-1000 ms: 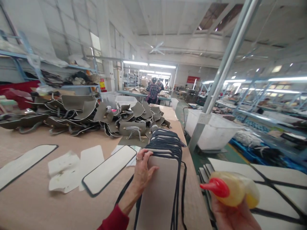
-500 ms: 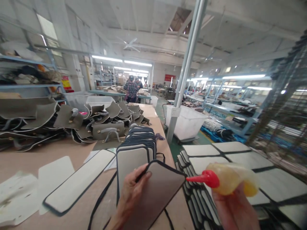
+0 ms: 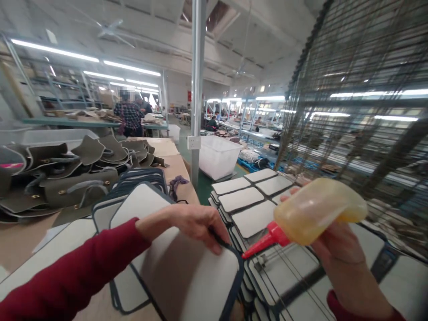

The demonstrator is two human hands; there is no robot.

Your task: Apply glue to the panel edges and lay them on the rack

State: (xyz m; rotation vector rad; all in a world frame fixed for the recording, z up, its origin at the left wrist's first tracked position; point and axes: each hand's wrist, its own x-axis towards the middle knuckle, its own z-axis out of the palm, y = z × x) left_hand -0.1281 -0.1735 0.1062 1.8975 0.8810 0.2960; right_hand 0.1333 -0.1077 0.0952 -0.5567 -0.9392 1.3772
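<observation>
My left hand (image 3: 194,225), in a red sleeve, grips the far edge of a grey panel with dark piping (image 3: 187,276) and holds it over the table's right edge. My right hand (image 3: 341,258) is closed round a yellow squeeze bottle (image 3: 317,209) whose red nozzle (image 3: 264,243) points down-left at the panel's corner. Behind the panel lies a stack of like panels (image 3: 140,189) on the wooden table (image 3: 170,162). Below the bottle, more grey panels (image 3: 247,198) lie in rows on a wire rack.
A heap of olive bag parts (image 3: 67,174) covers the table's left. A steel post (image 3: 197,89) and a white bin (image 3: 219,156) stand beyond the table. Wire shelving (image 3: 361,111) rises at the right. A person in a plaid shirt (image 3: 129,116) works further back.
The view has swung right toward the rack. My left hand has lifted the top panel off the stack and carried it right. The bottle has tipped so its nozzle points down at the panel.
</observation>
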